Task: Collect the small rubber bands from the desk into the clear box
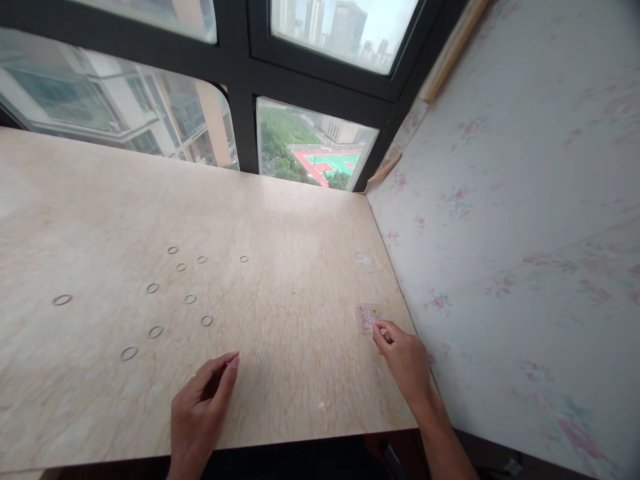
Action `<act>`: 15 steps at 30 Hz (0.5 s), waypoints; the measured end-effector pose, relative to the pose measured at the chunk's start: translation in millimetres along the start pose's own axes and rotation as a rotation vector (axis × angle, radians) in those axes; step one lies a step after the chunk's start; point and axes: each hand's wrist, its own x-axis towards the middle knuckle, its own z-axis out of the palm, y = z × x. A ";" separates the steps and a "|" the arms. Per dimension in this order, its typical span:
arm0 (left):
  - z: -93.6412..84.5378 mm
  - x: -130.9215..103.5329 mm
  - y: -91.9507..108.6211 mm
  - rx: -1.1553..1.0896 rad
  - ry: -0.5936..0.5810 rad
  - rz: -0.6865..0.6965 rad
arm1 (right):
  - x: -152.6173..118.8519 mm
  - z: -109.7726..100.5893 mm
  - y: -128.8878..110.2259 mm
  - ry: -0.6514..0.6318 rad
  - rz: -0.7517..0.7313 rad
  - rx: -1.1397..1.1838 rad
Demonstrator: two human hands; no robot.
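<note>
At the right, my right hand (pixel 400 350) reaches over a small clear compartment box (pixel 359 327). Its thumb and forefinger are pinched on a thin pink ring (pixel 367 325) at the box's near side. Inside the box are also a yellow ring (pixel 375 311) and small reddish rings (pixel 362 310). My left hand (pixel 200 400) is near the front of the countertop, thumb and forefinger tips together; anything between them is too small to make out. Beyond it lies a purplish ring (pixel 207 321), apart from the fingers.
Several thin rings are scattered over the marble-look countertop (pixel 290 373), including a dark green ring (pixel 129 353) and a brownish ring (pixel 63 300). A clear plastic piece (pixel 369 261) lies behind the box. A floral wall (pixel 500 267) bounds the right, a dark window frame (pixel 240 87) the back.
</note>
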 end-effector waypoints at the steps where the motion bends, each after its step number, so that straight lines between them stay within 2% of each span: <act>1: -0.3 -0.3 1.1 0.003 0.000 0.001 | 1.4 1.0 1.0 0.002 -0.013 -0.023; 7: -0.3 -3.1 10.7 0.013 0.009 -0.029 | 4.6 2.8 8.5 -0.021 -0.059 -0.025; 11: -1.0 -2.6 9.2 0.013 0.007 -0.002 | 1.6 -0.7 10.4 -0.008 -0.038 0.009; 15: -3.1 -1.3 5.8 0.012 -0.044 0.024 | -3.1 -6.1 9.1 0.028 -0.036 0.071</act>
